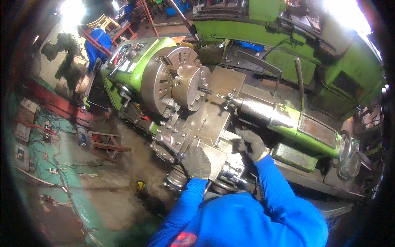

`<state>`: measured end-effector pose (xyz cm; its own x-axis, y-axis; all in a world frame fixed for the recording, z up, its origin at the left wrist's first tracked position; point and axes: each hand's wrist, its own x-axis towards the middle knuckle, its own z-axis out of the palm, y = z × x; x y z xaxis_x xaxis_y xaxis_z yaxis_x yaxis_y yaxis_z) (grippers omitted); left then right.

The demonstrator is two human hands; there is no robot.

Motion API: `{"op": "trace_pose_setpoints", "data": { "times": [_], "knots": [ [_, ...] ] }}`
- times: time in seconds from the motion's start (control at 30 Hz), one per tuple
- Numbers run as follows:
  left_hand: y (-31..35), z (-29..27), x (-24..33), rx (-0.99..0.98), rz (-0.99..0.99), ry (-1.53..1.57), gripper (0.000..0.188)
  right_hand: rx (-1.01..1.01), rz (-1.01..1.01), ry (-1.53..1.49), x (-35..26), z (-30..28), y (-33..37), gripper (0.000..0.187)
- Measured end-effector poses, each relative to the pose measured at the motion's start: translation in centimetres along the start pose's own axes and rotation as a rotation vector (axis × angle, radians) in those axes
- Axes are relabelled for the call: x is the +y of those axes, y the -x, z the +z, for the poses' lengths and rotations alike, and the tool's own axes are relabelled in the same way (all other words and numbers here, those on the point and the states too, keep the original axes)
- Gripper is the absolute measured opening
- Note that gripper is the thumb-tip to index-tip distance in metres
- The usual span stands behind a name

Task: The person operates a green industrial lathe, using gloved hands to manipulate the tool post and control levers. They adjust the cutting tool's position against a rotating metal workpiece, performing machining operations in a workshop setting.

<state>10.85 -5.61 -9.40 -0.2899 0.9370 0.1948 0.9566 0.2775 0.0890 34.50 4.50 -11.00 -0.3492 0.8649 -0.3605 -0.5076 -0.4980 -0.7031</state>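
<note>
While the left hand [196, 162] touches the lathe [210, 118], a label [184, 239] (red) blurs.

- Both the left hand [196, 161] and right hand [252, 144] are covered in grey, edged yellowish at the cuffs.
- The sleeves [275, 177] are dyed bright blue.
- The headstock [138, 72] and tailstock [314, 133] are painted lime green, the latter marked by a brownish panel.
- The steel-grey faceplate [154, 84] is patterned with dark slots.
</note>
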Motion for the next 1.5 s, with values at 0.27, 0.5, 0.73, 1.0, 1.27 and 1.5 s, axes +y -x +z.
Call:
{"op": "trace_pose_setpoints", "data": {
  "times": [0.27, 0.5, 0.73, 1.0, 1.27, 1.5],
  "knots": [
    [3.2, -2.8, -3.3, 0.1, 0.156, 0.229, 0.036, 0.3, 0.001, -0.061, 1.5, -1.1, 14.5, 0.018],
    [5.3, -2.3, -6.3, -0.064, 0.113, 0.157, 0.033, 0.285, -0.004, 0.045, 4.4, 3.0, 19.0, 0.036],
    [4.1, 0.3, -7.5, -0.034, 0.152, 0.166, 0.015, 0.309, -0.25, 0.565, 6.8, 5.9, 20.8, 0.024],
    [5.6, -2.2, -7.6, -0.148, 0.058, 0.341, 0.026, 0.249, -0.214, 0.921, 6.5, 11.3, 21.3, 0.024],
    [6.6, 1.3, -7.0, 0.037, -0.057, 0.818, 0.029, 0.002, -0.216, 0.992, 3.5, 12.6, 16.8, 0.024],
    [6.1, -6.2, -3.3, -0.077, -0.032, 0.849, 0.027, -0.253, -0.792, 1.543, -1.0, 14.6, 12.5, 0.046]
  ]
}}
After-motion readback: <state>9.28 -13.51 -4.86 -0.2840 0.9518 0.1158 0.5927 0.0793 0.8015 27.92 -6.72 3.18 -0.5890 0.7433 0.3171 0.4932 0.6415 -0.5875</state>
